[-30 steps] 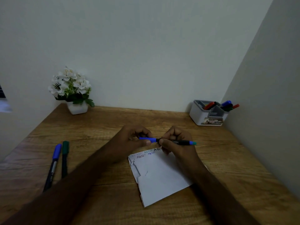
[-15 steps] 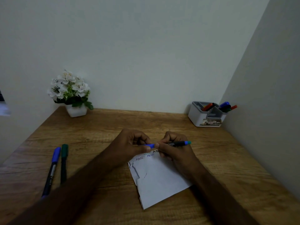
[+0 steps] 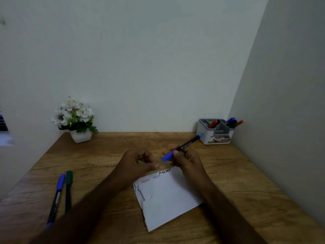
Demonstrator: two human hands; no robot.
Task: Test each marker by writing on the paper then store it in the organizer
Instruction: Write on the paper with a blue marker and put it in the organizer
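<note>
The small handwritten lines along the far edge of the folded white paper sheet (image 3: 168,196) are too small and blurred to read, apart from a bold black "ABC" whose end is lost behind the right hand (image 3: 188,161). That hand covers the middle of the black-barrelled marker with a blue cap (image 3: 182,147), and its white barrel print is illegible. The left forearm (image 3: 84,213) hides the near ends of the blue-capped marker (image 3: 58,192) and the green-capped marker (image 3: 69,189). The label on the grey-and-white plastic organizer (image 3: 202,136) is unreadable, and the markers in it show only their tips.
</note>
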